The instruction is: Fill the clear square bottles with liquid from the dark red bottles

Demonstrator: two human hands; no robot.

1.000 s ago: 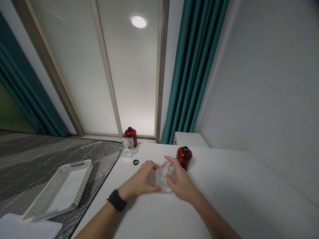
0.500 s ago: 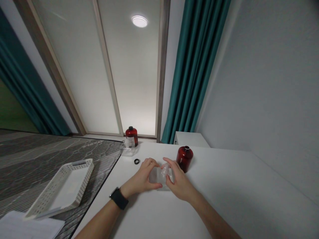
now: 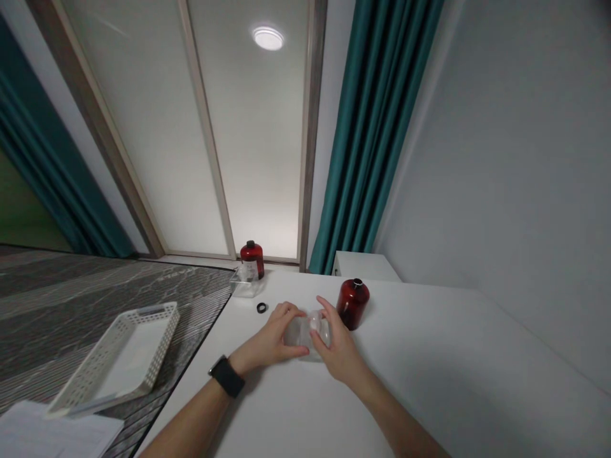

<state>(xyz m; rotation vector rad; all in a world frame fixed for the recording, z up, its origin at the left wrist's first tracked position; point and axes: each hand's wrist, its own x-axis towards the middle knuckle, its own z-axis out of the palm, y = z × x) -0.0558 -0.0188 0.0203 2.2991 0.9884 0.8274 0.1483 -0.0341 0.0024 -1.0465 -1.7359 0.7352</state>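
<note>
My left hand, with a black watch on its wrist, curves its thumb and fingers round the left side of a clear plastic box on the white table. Between the thumb and fingers of my right hand is a small clear, rounded item at the box's top. Its exact kind is too blurred to make out. A dark red bottle with an uncapped-looking neck stands just beyond my right hand. Left of the box lies a small black ring.
At the table's far left corner, a red bottle with a black cap stands behind another clear box. A white perforated basket and papers are off to the left. A white cabinet adjoins the far edge.
My right hand has shifted slightly, its forefinger a little higher and its thumb further left on the clear item. My left hand stays round the box.
</note>
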